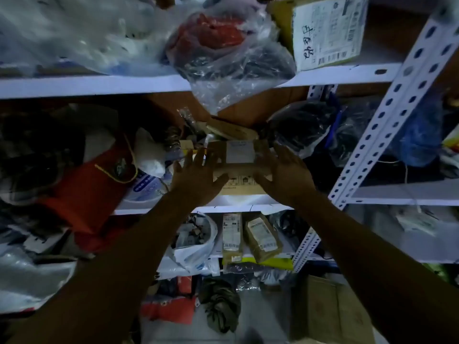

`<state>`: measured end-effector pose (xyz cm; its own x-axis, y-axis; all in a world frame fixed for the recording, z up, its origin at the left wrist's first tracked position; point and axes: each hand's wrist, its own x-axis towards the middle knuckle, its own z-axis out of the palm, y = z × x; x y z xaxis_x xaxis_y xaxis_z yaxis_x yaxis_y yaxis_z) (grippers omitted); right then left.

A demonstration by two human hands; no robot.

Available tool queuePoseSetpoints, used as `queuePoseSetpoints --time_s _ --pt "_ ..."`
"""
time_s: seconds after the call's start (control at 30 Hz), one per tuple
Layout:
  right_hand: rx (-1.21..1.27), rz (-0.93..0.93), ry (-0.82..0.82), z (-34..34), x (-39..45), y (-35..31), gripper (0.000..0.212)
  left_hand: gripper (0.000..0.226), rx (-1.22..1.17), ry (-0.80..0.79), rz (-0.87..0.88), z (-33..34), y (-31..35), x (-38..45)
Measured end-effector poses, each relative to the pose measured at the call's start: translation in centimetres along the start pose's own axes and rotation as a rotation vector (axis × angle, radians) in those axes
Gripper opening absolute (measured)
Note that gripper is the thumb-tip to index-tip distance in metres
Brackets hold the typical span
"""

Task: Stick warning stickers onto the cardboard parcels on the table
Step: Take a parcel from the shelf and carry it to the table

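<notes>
Both hands reach into the shelf (223,202), fingers spread, holding nothing. The cardboard parcel (239,167) sits between the left hand (196,177) and the right hand (285,175). It looks small, stiff and light; its two short ends seem the best hold.

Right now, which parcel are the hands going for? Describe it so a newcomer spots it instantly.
Find the white metal shelving and its middle shelf. At that shelf's front edge sits a small brown cardboard parcel, between the left hand and right hand, both with fingers spread. Unlike the plastic bags around it, it is a box with a white label on top.
</notes>
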<state>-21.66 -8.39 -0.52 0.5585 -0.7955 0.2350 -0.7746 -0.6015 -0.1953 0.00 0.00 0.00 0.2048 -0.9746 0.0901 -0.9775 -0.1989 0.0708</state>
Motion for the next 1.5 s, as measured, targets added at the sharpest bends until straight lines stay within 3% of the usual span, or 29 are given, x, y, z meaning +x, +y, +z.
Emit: queuePoseSetpoints --time_s 0.13,0.23,0.37,0.53,0.77,1.13,1.3,1.5 --pt "0.266 0.074 0.06 1.3 3.1 0.8 0.087 0.085 -0.146 0.16 -0.059 1.6 0.1 3.2" --pt "0.547 0.158 0.099 3.1 4.5 1.1 0.086 0.069 -0.454 0.235 -0.054 3.1 0.2 4.9" --pt "1.013 0.313 0.197 4.6 4.8 0.2 0.057 0.055 -0.86 0.297 -0.173 3.5 1.3 5.3" --pt "1.363 0.435 0.256 7.0 4.6 -0.5 0.059 0.047 -1.234 0.324 -0.357 4.8 1.7 5.5" --pt "1.39 0.466 0.298 7.8 4.7 -0.7 0.056 0.051 -1.53 0.375 -0.399 5.8 2.4 5.7" --pt "1.367 0.46 0.268 5.1 2.6 -2.3 0.057 0.044 -1.587 0.336 -0.412 3.7 2.3 3.5" --pt "1.367 0.551 0.317 3.5 -0.4 -3.8 0.059 0.045 -1.52 0.219 -0.26 2.0 2.0 2.7" --pt "1.179 0.669 0.513 2.6 -4.4 -7.3 0.057 0.038 -1.469 0.033 -0.083 2.2 0.9 0.9"
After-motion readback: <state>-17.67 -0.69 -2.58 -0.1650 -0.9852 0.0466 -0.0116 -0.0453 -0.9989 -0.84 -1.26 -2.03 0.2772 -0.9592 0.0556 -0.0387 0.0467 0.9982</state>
